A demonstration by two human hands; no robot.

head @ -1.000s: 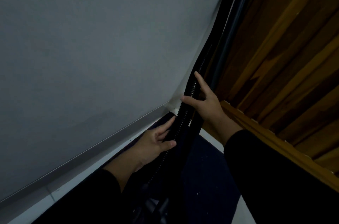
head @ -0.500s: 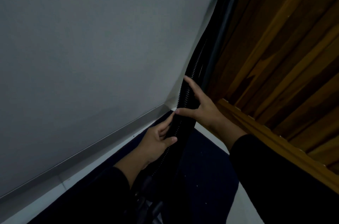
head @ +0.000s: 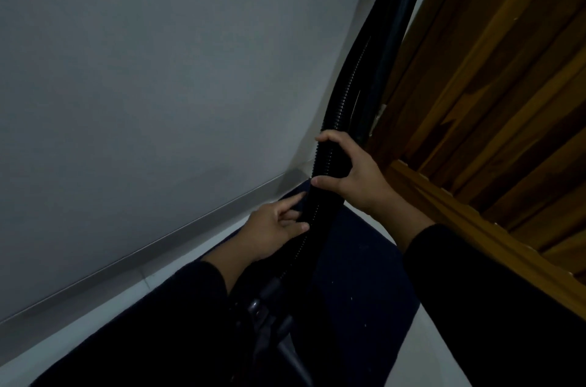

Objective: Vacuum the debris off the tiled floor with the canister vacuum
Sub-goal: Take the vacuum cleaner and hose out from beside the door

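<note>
A black ribbed vacuum hose [head: 341, 101] runs up the corner between the grey wall and the wooden door. My right hand [head: 355, 174] grips the hose with fingers and thumb curled round it. Just below, my left hand [head: 276, 228] pinches the same hose between thumb and fingers. The dark vacuum body [head: 272, 323] sits low in the view, mostly hidden in shadow. A straight black wand tube [head: 399, 22] stands beside the hose.
A grey wall [head: 158, 85] with a baseboard fills the left. A wooden door and frame [head: 491, 101] close off the right. A dark blue mat [head: 358, 275] with small white specks lies on the pale tiled floor [head: 418, 355].
My right hand has closed its fingers round the hose, having earlier touched it with straighter fingers. My left hand stays on the hose below. The view has shifted slightly.
</note>
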